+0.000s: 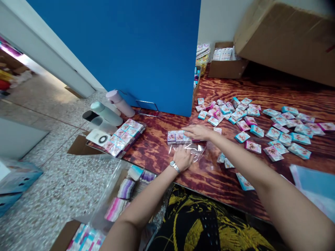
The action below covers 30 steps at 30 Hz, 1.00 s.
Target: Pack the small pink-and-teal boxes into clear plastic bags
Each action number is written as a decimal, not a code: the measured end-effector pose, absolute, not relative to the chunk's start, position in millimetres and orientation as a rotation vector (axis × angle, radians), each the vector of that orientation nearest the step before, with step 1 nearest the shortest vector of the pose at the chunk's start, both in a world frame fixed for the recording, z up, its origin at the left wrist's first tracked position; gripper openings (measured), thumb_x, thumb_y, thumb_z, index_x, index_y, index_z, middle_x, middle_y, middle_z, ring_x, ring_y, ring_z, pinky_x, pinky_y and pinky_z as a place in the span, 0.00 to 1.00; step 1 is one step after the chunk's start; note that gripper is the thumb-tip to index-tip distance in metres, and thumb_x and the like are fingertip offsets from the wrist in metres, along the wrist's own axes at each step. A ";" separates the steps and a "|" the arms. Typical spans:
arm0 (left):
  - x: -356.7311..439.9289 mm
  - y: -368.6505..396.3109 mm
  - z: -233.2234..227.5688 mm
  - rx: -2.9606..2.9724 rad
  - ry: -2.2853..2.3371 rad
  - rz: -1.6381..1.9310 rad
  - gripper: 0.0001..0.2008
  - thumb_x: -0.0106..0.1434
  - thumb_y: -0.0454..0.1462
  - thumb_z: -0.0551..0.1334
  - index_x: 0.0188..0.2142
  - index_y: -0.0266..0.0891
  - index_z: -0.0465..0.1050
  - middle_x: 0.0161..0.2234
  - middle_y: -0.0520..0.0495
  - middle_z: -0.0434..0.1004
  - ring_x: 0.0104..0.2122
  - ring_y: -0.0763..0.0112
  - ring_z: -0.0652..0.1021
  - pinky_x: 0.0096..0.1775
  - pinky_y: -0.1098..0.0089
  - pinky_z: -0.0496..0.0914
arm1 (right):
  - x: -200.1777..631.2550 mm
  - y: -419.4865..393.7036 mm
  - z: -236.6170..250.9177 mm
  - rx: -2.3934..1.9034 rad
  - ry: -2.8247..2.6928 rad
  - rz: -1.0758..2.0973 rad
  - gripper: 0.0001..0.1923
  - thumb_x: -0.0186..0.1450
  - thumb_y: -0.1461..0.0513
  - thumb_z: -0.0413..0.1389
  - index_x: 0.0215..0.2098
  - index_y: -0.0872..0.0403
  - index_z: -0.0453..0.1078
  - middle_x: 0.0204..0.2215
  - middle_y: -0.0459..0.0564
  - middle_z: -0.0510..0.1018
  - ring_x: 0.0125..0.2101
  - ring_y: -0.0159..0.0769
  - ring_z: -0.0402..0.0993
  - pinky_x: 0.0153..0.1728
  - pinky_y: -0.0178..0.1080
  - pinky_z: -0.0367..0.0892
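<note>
A short row of small printed boxes (175,136) lies on the wood-grain table in front of me. My right hand (197,132) rests over the right end of this row, fingers stretched out and hiding some boxes. Nearer to me, my left hand (183,158), with a silver watch (175,166) at its wrist, lies on a clear plastic wrapper (197,150). Its fingers are laid out on the film, their tips close to the boxes' front edge. Whether the wrapper goes under the boxes I cannot tell.
Many loose small boxes (242,113) are scattered to the right. Wrapped packs (125,136) and bottles (120,103) stand left, below a blue panel (131,52). Cardboard cartons (227,68) are at the back. An open carton with coloured stacks (125,188) sits below the table edge.
</note>
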<state>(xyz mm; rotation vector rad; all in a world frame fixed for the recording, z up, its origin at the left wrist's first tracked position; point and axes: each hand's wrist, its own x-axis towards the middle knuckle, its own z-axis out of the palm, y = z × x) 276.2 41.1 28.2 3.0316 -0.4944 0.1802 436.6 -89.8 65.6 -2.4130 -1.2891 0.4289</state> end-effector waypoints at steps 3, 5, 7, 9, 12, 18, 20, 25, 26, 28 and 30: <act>285.8 38.5 26.0 3.048 -0.364 0.179 0.21 0.65 0.49 0.53 0.43 0.32 0.69 0.42 0.33 0.71 0.41 0.53 0.72 0.42 0.56 0.68 | 438.0 -75.7 68.5 -2.428 -1.268 0.509 0.27 0.69 0.43 0.41 0.59 0.43 0.65 0.52 0.47 0.75 0.50 0.42 0.72 0.50 0.41 0.63; 289.1 35.6 24.6 3.039 -0.313 0.165 0.24 0.63 0.51 0.55 0.45 0.31 0.68 0.44 0.33 0.70 0.43 0.53 0.71 0.44 0.56 0.68 | 437.6 -71.3 69.8 -2.451 -1.244 0.554 0.27 0.69 0.42 0.40 0.56 0.43 0.67 0.49 0.46 0.77 0.48 0.42 0.74 0.48 0.40 0.64; 289.5 33.3 23.0 3.027 -0.281 0.144 0.26 0.63 0.51 0.56 0.48 0.30 0.67 0.46 0.33 0.69 0.45 0.52 0.70 0.46 0.56 0.67 | 435.3 -70.0 70.4 -2.497 -1.211 0.554 0.28 0.69 0.42 0.39 0.55 0.43 0.68 0.48 0.47 0.77 0.46 0.43 0.75 0.47 0.41 0.65; 288.7 32.5 22.4 3.028 -0.262 0.130 0.27 0.62 0.51 0.56 0.51 0.29 0.66 0.50 0.31 0.67 0.49 0.50 0.69 0.48 0.54 0.66 | 432.5 -70.5 70.6 -2.548 -1.177 0.521 0.28 0.69 0.42 0.39 0.55 0.44 0.67 0.50 0.49 0.77 0.47 0.44 0.74 0.47 0.41 0.65; 286.4 33.7 26.1 3.039 -0.277 0.118 0.30 0.62 0.52 0.55 0.53 0.30 0.64 0.55 0.31 0.64 0.53 0.47 0.65 0.50 0.49 0.64 | 432.2 -72.4 71.4 -2.539 -1.195 0.510 0.28 0.69 0.43 0.39 0.56 0.45 0.67 0.52 0.49 0.75 0.49 0.44 0.73 0.48 0.41 0.65; 271.3 40.7 35.0 2.977 -0.250 0.127 0.29 0.62 0.50 0.57 0.54 0.29 0.62 0.49 0.32 0.68 0.48 0.51 0.69 0.48 0.52 0.66 | 441.0 -63.4 73.5 -2.478 -1.256 0.535 0.32 0.67 0.41 0.40 0.62 0.47 0.61 0.57 0.51 0.70 0.54 0.46 0.68 0.52 0.44 0.63; 267.8 45.5 32.9 2.976 -0.148 0.187 0.24 0.62 0.47 0.57 0.50 0.29 0.64 0.47 0.32 0.69 0.48 0.51 0.69 0.49 0.52 0.66 | 439.8 -51.7 73.6 -2.454 -1.288 0.517 0.33 0.67 0.41 0.40 0.64 0.45 0.57 0.58 0.51 0.68 0.55 0.47 0.67 0.53 0.44 0.63; 271.9 58.1 29.1 3.002 0.055 0.274 0.22 0.62 0.46 0.57 0.46 0.29 0.66 0.45 0.30 0.68 0.48 0.49 0.69 0.50 0.50 0.64 | 430.8 -22.3 71.1 -2.431 -1.398 0.562 0.33 0.68 0.41 0.38 0.64 0.46 0.57 0.55 0.52 0.72 0.52 0.48 0.70 0.48 0.45 0.65; 273.6 59.5 29.8 3.014 0.076 0.243 0.22 0.61 0.46 0.57 0.45 0.29 0.66 0.45 0.30 0.69 0.47 0.49 0.69 0.49 0.50 0.64 | 429.3 -19.6 69.7 -2.449 -1.399 0.559 0.33 0.67 0.41 0.38 0.63 0.46 0.58 0.54 0.53 0.73 0.51 0.49 0.71 0.46 0.45 0.66; 276.3 60.8 31.4 3.038 0.093 0.172 0.21 0.60 0.46 0.58 0.44 0.29 0.67 0.43 0.32 0.70 0.46 0.49 0.70 0.48 0.50 0.65 | 426.8 -17.6 66.3 -2.472 -1.408 0.530 0.33 0.68 0.41 0.38 0.63 0.46 0.58 0.53 0.54 0.74 0.49 0.50 0.72 0.45 0.45 0.67; 277.9 61.1 31.5 3.053 0.065 0.150 0.21 0.60 0.46 0.58 0.44 0.30 0.68 0.42 0.33 0.70 0.45 0.49 0.70 0.48 0.50 0.65 | 424.7 -18.0 62.6 -2.487 -1.395 0.480 0.33 0.68 0.41 0.37 0.64 0.46 0.56 0.54 0.54 0.73 0.50 0.49 0.72 0.46 0.44 0.66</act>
